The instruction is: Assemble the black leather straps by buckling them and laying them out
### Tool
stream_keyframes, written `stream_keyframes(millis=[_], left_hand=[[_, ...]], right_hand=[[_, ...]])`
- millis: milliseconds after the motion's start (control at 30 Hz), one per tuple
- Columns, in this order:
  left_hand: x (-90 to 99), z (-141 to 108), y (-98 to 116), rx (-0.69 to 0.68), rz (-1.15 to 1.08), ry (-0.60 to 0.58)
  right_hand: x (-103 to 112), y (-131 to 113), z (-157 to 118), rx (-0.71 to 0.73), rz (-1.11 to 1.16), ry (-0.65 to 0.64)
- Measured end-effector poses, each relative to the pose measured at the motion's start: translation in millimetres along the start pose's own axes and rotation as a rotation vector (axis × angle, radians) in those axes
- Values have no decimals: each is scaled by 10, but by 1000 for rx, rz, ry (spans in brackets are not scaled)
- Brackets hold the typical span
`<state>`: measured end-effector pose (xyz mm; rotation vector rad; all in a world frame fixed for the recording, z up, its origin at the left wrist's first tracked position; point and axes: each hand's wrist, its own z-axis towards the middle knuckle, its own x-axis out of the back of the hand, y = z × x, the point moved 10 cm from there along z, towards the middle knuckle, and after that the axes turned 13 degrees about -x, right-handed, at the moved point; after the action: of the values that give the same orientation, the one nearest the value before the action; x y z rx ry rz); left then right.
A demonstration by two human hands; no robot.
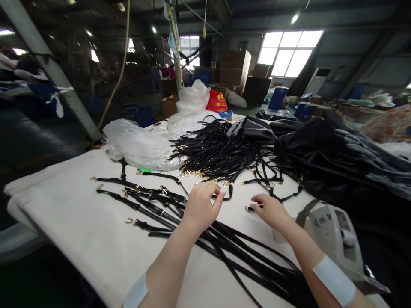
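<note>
My left hand [203, 206] is over the middle of the table, fingers curled and a small gap between thumb and fingertips. I see nothing held between them; a thin black strap passes behind this hand. My right hand [272, 210] pinches the end of a black strap with a gold buckle [249, 208], just above the white tabletop. Several black straps [154, 208] with gold clasps lie in a loose bundle to the left and under my left forearm, their tails running to the lower right. Beyond my hands lies a large heap of black straps [218, 147] with gold clasps.
A pale tape-dispenser-like machine [337, 235] stands beside my right forearm. Black sheets or bags [334, 158] are piled on the right. Clear plastic bags [138, 143] and a red bag [216, 101] sit at the back. A metal post [64, 81] rises at the left.
</note>
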<state>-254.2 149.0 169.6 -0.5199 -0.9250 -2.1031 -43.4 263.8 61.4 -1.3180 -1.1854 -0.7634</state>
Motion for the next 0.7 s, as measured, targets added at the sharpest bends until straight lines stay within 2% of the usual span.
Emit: stream_keyframes(millis=[167, 333, 500, 700], left_hand=[[36, -5, -124, 46, 2, 25], [19, 3, -118, 57, -12, 18], [-21, 6, -120, 57, -33, -13], [1, 10, -100, 58, -26, -16]], right_hand=[[-170, -353, 477, 23, -24, -95], [-612, -559, 757, -87, -65, -161], [-937, -591, 761, -130, -37, -207], [-904, -361, 549, -113, 31, -293]])
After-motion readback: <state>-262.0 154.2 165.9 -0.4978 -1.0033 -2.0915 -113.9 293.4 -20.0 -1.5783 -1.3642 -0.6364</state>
